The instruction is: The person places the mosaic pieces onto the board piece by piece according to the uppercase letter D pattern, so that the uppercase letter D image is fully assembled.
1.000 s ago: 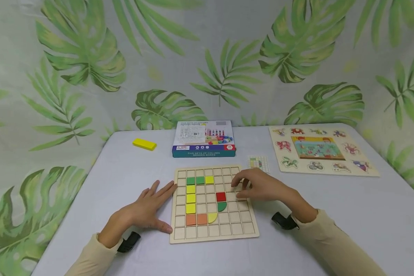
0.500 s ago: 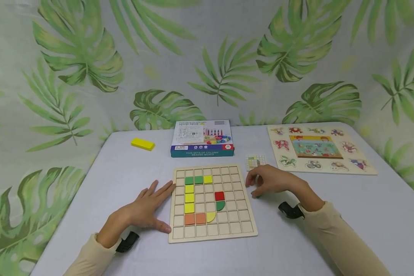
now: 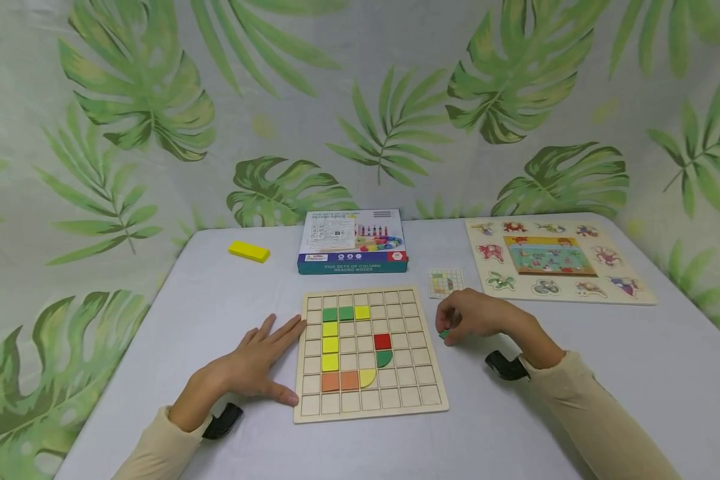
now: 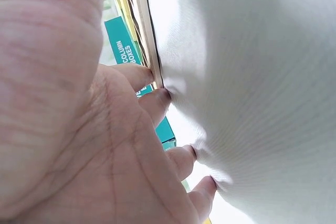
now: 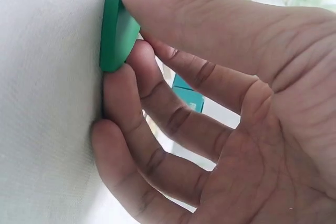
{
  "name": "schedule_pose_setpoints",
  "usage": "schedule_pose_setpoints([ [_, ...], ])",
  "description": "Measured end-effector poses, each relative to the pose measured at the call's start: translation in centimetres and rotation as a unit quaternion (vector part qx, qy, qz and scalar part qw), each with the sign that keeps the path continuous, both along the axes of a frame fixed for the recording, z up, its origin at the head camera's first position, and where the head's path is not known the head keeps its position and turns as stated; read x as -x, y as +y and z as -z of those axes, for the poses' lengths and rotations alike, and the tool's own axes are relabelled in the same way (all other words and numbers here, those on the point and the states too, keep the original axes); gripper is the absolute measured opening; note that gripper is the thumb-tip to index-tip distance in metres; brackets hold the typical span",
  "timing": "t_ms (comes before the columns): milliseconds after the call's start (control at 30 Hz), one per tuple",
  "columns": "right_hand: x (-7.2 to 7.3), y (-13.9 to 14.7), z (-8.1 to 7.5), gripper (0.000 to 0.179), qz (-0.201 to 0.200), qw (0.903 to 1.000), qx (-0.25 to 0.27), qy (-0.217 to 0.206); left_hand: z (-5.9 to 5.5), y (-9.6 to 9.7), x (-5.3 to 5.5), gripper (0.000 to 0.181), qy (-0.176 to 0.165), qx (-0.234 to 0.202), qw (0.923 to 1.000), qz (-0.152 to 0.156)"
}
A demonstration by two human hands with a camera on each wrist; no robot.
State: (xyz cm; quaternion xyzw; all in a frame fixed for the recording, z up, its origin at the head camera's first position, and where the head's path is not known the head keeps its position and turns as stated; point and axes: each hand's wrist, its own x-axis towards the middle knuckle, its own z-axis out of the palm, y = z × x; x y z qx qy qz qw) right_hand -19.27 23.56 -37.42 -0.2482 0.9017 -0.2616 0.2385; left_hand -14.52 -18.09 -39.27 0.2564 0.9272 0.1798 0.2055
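Observation:
My left hand (image 3: 249, 363) lies with spread fingers beside the wooden grid board (image 3: 372, 403), fingertips and thumb at its left edge. On the board sit green and yellow squares, a red square (image 3: 382, 341), two orange squares (image 3: 340, 381), a green quarter-circle tile (image 3: 384, 359) and a yellow quarter-circle tile (image 3: 368, 378). Just right of the board, my right hand (image 3: 474, 315) pinches a small green tile (image 5: 111, 35) between thumb and fingers, low over the tablecloth. In the right wrist view this tile stands on edge and shows a curved side.
A small pattern card (image 3: 446, 283) lies beyond my right hand. Behind the board is a bead-set box (image 3: 353, 265), with a yellow block (image 3: 249, 251) to its left. A sea-animal puzzle board (image 3: 495, 267) lies at the back right.
My right hand has moved right, from above the board to the table beside it, and a green tile now shows in its fingers. The left hand stays at the board's edge.

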Motion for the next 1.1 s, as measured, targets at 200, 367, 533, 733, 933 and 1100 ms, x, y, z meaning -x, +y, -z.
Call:
schedule_pose_setpoints([
  [200,-0.13,-0.20,0.04,0.016,0.008,0.9999,-0.005,0.009,0.09,-0.01,-0.02,0.126,-0.001,-0.001,1.0000,-0.002],
  [367,-0.23,-0.27,-0.05,0.017,0.015,0.9999,-0.001,0.005,0.01,0.01,-0.10,0.126,-0.001,-0.001,1.0000,-0.002],
  [533,-0.24,-0.29,-0.20,0.015,0.012,0.9999,-0.005,0.011,-0.12,0.05,-0.15,0.126,-0.003,-0.002,1.0000,-0.005],
  [733,-0.22,-0.45,-0.43,0.012,-0.003,0.9996,-0.011,0.025,-0.19,0.00,-0.17,0.126,0.000,-0.002,1.0000,-0.009],
  [933,-0.30,-0.59,-0.67,0.009,-0.009,0.9989,-0.017,0.042,-0.15,-0.07,-0.18,0.126,0.000,-0.005,1.0000,-0.008],
  [1100,-0.43,-0.86,-0.77,0.007,-0.013,0.9980,-0.014,0.061,0.00,-0.12,-0.08,0.126,-0.003,-0.008,1.0000,-0.004],
])
